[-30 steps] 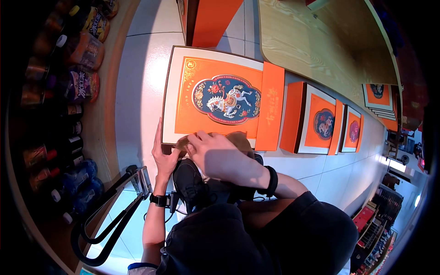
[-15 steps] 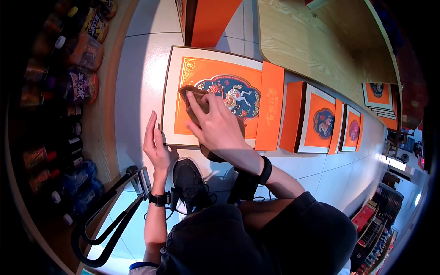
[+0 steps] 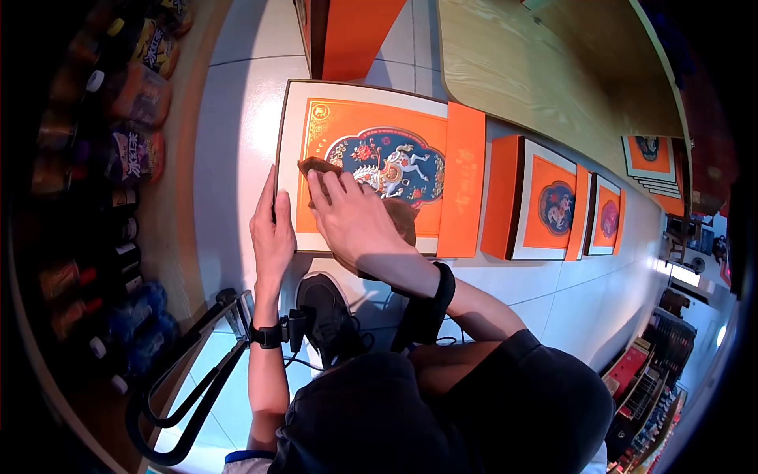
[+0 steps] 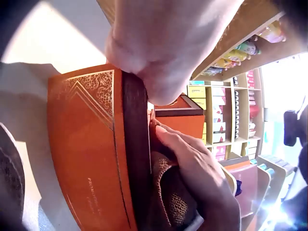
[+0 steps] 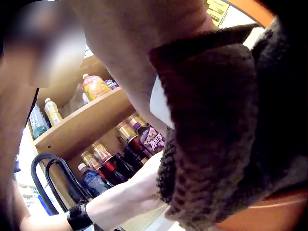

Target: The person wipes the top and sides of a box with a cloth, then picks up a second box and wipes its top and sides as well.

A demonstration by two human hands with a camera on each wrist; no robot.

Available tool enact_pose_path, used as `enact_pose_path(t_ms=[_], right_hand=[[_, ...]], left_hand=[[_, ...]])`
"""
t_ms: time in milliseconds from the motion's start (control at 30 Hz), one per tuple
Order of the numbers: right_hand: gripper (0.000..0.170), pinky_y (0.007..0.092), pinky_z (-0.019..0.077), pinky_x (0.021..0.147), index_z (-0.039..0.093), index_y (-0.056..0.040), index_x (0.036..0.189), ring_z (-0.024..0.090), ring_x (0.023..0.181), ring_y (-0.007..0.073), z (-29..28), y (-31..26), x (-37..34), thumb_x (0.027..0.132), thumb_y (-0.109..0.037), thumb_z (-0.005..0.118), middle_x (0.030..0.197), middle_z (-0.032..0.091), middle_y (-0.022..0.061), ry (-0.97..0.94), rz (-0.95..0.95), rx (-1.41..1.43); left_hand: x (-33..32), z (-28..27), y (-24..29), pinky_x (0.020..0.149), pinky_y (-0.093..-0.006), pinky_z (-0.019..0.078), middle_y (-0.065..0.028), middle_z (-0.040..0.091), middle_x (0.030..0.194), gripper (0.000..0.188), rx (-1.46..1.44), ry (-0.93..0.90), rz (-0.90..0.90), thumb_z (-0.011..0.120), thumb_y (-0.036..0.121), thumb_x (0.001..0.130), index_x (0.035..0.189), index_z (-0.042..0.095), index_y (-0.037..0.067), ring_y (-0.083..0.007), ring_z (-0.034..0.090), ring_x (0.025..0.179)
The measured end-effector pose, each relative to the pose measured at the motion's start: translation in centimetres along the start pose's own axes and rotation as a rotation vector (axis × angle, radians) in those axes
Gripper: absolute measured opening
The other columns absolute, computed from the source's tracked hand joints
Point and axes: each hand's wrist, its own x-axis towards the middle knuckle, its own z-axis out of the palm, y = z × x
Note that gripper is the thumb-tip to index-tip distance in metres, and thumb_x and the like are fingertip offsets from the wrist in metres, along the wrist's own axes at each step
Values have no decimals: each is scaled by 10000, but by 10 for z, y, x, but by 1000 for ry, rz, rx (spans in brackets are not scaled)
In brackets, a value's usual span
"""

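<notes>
A large orange gift box (image 3: 316, 93) with a white horse in a blue medallion on its lid lies on the floor in the head view. Nearly straight, the fingers of my left hand (image 3: 272, 241) lie along its left side, the thumb close to the rim. My right hand (image 3: 359, 225) presses a brown cloth (image 3: 403, 221) onto the lid with its fingers extended over it, covering the horse's left part. Part of the cloth hangs past the lid's near edge. Its ribbed, fuzzy weave (image 5: 211, 106) fills much of the right wrist view.
Two similar boxes, one nearer (image 3: 545, 209) and one farther (image 3: 608, 221), stand to the right. Behind is another orange box (image 3: 359, 35) beside a wooden shelf unit (image 3: 513, 79). Bottles (image 3: 142, 95) line a shelf at left; a black-handled frame (image 3: 185, 387) stands near my left forearm.
My right hand carried the cloth from the lid's near edge onto the lid, then shifted slightly along it. My left hand moved off the near-left corner, then back against the left side.
</notes>
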Motion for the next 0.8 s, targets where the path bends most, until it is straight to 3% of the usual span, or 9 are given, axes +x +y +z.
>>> enact_pose_path(t_ms=[33, 100, 133, 200, 433, 500, 800], right_hand=[[527, 396, 534, 847, 498, 72, 1399, 560, 1050, 290, -3, -2, -1, 981, -240, 576, 1116, 561, 147, -31, -1, 12], [527, 396, 530, 854, 492, 72, 1404, 557, 1057, 289, -2, -3, -2, 983, -233, 572, 1123, 559, 147, -47, -17, 37], [526, 396, 526, 861, 485, 72, 1409, 555, 1063, 288, -1, -4, -3, 984, -226, 568, 1130, 558, 147, -64, -32, 63], [528, 396, 524, 863, 484, 70, 1411, 553, 1072, 288, -2, -5, -5, 982, -226, 568, 1139, 556, 146, -73, -48, 84], [535, 405, 515, 857, 482, 62, 1419, 554, 1118, 290, -1, -6, -9, 974, -222, 568, 1167, 555, 138, -81, -120, 73], [538, 406, 516, 851, 484, 62, 1420, 556, 1121, 288, 1, -7, -11, 970, -221, 571, 1167, 559, 135, -95, -133, 92], [560, 394, 521, 830, 499, 68, 1413, 571, 1123, 273, 2, -10, -16, 933, -204, 595, 1165, 573, 127, -103, -195, 101]], left_hand=[[-1, -1, 2, 897, -343, 515, -239, 668, 1286, 455, -1, 1, 0, 477, 196, 1082, 1512, 480, 46, -237, 693, 1049], [-1, -5, 8, 680, -282, 473, -141, 695, 990, 455, -25, -50, -128, 479, 190, 1082, 1522, 483, 77, -109, 552, 737], [-1, -4, 7, 680, -282, 473, -141, 695, 990, 455, -25, -50, -128, 479, 190, 1082, 1522, 483, 77, -109, 552, 737], [-1, -1, 6, 567, -264, 371, -45, 560, 797, 451, -85, 7, -48, 477, 180, 1079, 1522, 489, 94, -78, 353, 660], [-1, -1, 7, 581, -267, 389, -42, 542, 771, 448, -84, -6, -81, 469, 180, 1081, 1521, 496, 103, -77, 385, 654], [1, 3, -2, 579, -268, 388, -40, 546, 761, 446, -98, 40, 31, 466, 188, 1083, 1521, 498, 108, -75, 385, 654], [0, 4, -3, 574, -269, 372, -37, 538, 744, 451, -123, 33, -25, 472, 238, 1091, 1519, 499, 102, -76, 372, 647]])
